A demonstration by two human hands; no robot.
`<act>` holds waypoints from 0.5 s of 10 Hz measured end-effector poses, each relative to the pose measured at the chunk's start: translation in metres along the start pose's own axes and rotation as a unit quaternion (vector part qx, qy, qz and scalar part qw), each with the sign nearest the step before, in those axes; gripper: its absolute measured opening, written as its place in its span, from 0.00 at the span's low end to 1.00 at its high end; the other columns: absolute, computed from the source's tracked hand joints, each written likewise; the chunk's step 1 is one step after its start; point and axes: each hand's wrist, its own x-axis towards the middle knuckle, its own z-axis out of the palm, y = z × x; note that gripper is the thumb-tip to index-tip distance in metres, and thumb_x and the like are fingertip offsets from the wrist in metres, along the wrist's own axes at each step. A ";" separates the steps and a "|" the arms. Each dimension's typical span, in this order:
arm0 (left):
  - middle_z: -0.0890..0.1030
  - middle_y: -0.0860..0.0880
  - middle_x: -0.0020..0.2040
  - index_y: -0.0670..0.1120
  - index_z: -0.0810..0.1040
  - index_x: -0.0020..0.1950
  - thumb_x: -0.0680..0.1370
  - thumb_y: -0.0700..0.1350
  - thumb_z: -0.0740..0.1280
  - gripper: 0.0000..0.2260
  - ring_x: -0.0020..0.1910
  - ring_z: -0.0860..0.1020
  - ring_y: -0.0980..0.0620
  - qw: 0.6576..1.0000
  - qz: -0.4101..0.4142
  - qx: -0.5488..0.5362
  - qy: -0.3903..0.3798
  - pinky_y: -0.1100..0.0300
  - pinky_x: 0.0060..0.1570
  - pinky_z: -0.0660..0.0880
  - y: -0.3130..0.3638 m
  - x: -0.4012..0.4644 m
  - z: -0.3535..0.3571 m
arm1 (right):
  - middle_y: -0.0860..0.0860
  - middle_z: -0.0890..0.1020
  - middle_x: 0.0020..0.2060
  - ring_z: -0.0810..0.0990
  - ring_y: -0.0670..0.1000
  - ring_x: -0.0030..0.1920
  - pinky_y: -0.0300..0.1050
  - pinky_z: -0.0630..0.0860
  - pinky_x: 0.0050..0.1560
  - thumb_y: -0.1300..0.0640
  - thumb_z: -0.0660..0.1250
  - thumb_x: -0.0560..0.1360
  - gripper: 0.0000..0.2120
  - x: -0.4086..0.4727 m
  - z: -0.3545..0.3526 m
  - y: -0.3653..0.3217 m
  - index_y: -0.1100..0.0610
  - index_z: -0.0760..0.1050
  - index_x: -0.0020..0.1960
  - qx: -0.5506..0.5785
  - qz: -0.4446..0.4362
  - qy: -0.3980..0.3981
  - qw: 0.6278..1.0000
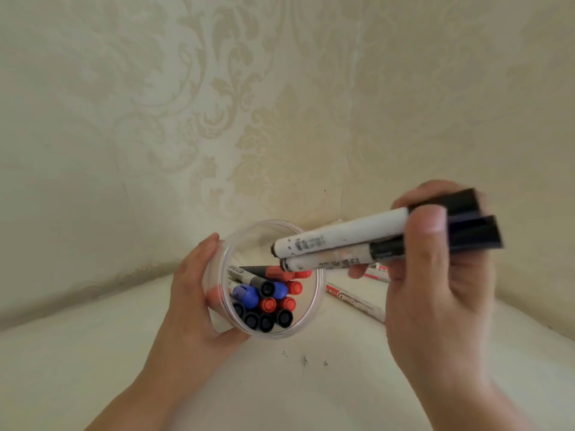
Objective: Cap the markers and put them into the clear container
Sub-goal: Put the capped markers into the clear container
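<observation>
My left hand [199, 293] grips the side of the clear container [306, 309], which is tilted so its round mouth faces me. Inside it lie several capped markers with black, blue and red caps [264, 301]. My right hand [435, 275] holds two white markers [339, 241] side by side, pinched at their black capped ends. Their butt ends point left and hover at the container's upper rim. Another white marker [357, 303] with red print lies on the table to the right of the container, partly behind my right hand.
The white table [295, 393] has a few small dark ink specks [305, 360] in front of the container. A patterned cream wall [280, 119] rises close behind the table. A red-and-white marker end [378, 270] shows behind my right fingers.
</observation>
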 end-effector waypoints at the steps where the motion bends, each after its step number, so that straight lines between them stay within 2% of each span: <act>1: 0.67 0.46 0.68 0.51 0.60 0.70 0.55 0.53 0.79 0.48 0.67 0.68 0.44 0.999 0.025 0.027 0.031 0.42 0.62 0.68 -0.001 -0.003 0.002 | 0.43 0.76 0.42 0.78 0.46 0.42 0.39 0.75 0.43 0.44 0.67 0.68 0.10 -0.012 0.014 0.021 0.42 0.72 0.47 -0.101 0.057 -0.127 0.985; 2: 0.62 0.58 0.71 0.67 0.57 0.67 0.58 0.55 0.76 0.44 0.70 0.63 0.51 0.997 0.056 0.039 0.040 0.47 0.65 0.67 0.014 -0.013 0.006 | 0.39 0.70 0.43 0.74 0.44 0.40 0.31 0.72 0.43 0.47 0.69 0.64 0.18 -0.019 0.016 0.033 0.38 0.68 0.51 -0.233 0.056 -0.142 0.961; 3: 0.63 0.53 0.71 0.67 0.58 0.67 0.58 0.40 0.79 0.48 0.70 0.63 0.51 0.999 -0.001 0.030 0.022 0.45 0.65 0.66 0.011 -0.008 0.006 | 0.42 0.71 0.40 0.72 0.40 0.35 0.28 0.70 0.37 0.55 0.68 0.69 0.10 -0.020 0.016 0.036 0.48 0.73 0.49 -0.299 -0.051 -0.147 0.941; 4: 0.70 0.50 0.67 0.55 0.63 0.69 0.55 0.46 0.82 0.47 0.66 0.69 0.47 1.000 -0.003 0.002 0.021 0.46 0.64 0.68 0.004 -0.003 0.001 | 0.47 0.76 0.39 0.71 0.38 0.36 0.27 0.68 0.39 0.64 0.67 0.72 0.05 -0.013 0.007 0.039 0.56 0.79 0.44 -0.354 -0.097 -0.145 0.919; 5: 0.66 0.68 0.62 0.81 0.54 0.55 0.57 0.34 0.79 0.52 0.63 0.65 0.61 0.996 -0.008 0.036 0.082 0.71 0.58 0.65 0.016 -0.011 0.002 | 0.41 0.75 0.37 0.72 0.41 0.37 0.31 0.67 0.37 0.61 0.66 0.72 0.07 0.003 -0.019 0.044 0.50 0.77 0.45 -0.444 0.018 -0.063 0.894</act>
